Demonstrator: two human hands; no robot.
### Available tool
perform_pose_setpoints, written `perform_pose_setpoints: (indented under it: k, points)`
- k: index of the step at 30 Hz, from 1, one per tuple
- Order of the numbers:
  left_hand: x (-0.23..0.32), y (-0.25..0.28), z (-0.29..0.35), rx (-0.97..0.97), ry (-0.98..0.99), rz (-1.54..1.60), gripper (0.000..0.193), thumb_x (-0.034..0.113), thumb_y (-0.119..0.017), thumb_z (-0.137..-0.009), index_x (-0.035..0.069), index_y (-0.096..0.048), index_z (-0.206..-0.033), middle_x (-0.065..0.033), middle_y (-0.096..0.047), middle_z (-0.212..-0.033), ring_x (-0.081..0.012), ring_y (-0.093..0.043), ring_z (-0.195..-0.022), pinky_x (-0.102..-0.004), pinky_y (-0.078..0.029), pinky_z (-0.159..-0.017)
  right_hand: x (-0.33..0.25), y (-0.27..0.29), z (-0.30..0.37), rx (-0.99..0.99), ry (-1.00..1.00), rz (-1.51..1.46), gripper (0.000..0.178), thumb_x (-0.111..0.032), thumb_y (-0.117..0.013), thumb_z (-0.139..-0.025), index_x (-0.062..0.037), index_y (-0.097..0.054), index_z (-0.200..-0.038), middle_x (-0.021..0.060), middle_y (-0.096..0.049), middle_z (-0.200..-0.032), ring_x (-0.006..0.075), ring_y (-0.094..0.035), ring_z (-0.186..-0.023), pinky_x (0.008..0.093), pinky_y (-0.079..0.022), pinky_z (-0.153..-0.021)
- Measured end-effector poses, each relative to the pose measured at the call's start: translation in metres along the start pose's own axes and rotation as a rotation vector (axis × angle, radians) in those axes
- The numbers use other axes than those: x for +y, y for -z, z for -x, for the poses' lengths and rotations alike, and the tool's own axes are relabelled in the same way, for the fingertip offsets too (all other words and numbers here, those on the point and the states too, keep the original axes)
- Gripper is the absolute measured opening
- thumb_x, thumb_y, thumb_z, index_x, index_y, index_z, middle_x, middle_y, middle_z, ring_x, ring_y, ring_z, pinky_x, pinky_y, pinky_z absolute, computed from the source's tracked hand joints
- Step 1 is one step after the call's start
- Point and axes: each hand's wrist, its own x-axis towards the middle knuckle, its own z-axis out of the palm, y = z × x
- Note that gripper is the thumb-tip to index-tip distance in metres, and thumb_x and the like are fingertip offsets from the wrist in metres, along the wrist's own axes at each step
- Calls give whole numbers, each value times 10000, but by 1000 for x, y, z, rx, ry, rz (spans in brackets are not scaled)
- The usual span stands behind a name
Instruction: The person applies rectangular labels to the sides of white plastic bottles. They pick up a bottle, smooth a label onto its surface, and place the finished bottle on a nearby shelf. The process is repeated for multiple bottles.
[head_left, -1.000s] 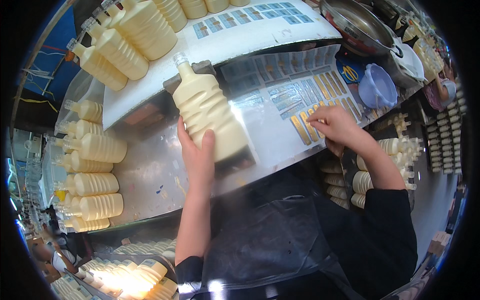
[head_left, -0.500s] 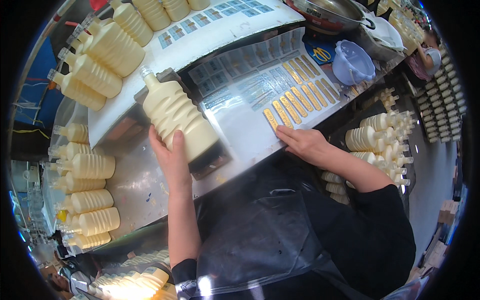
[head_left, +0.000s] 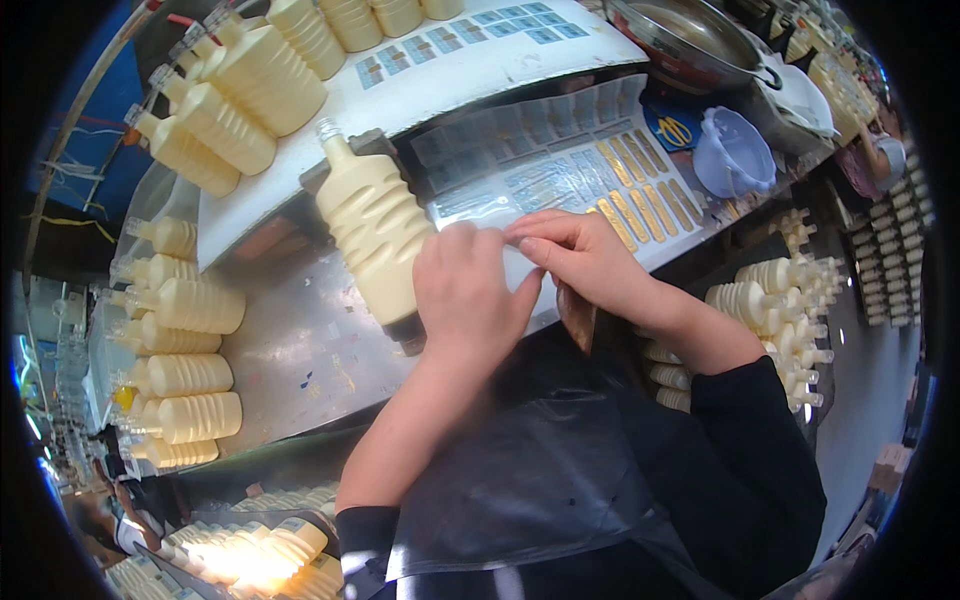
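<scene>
The cream bottle (head_left: 375, 235) lies on the worktop (head_left: 290, 340), neck between eleven and twelve o'clock. Toward its four o'clock, the left hand (head_left: 465, 295) and right hand (head_left: 590, 262) are close together, fingertips bunched; what they pinch, I cannot tell. Gold labels (head_left: 637, 212) lie between two and three, a lavender basin (head_left: 733, 158) beyond.
</scene>
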Motion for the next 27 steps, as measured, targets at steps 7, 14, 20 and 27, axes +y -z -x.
perform_pose_setpoints:
  k: [7, 14, 20, 27]
  points:
    - [-34, 20, -3, 200, 57, -3, 208, 87, -789, -731, 68, -685, -911, -101, -642, -937, -297, -611, -830, -386, -478, -756, -30, -29, -22, -54, 191, 148, 372, -94, -662, -948, 13, -662, -1305, 135, -622, -1368, 96, -628, -854, 251, -526, -752]
    - [-58, 47, -4, 312, 575, 867, 52, 42, -737, -906, 18, -717, -946, -8, -644, -902, -92, -569, -823, -249, -467, -765, -28, -38, -73, -372, -159, -184, 286, -140, -714, -939, -34, -674, -1202, 0, -660, -889, 16, -529, -609, 187, -424, -541]
    - [-84, 49, -22, 444, 790, 936, 115, 105, -714, -974, -4, -700, -1005, 27, -637, -869, -58, -586, -835, -223, -473, -788, -37, -43, -113, -261, -171, -156, 186, -202, -657, -1005, -31, -723, -974, -53, -619, -701, 8, -507, -575, 186, -392, -502]
    - [-127, 21, -19, 526, 871, 830, 111, 94, -729, -963, 21, -648, -988, -10, -665, -941, -77, -585, -843, -234, -484, -811, -17, -57, -154, -85, -38, -80, 182, -215, -695, -984, -41, -674, -934, -40, -641, -789, 3, -527, -650, 193, -425, -551]
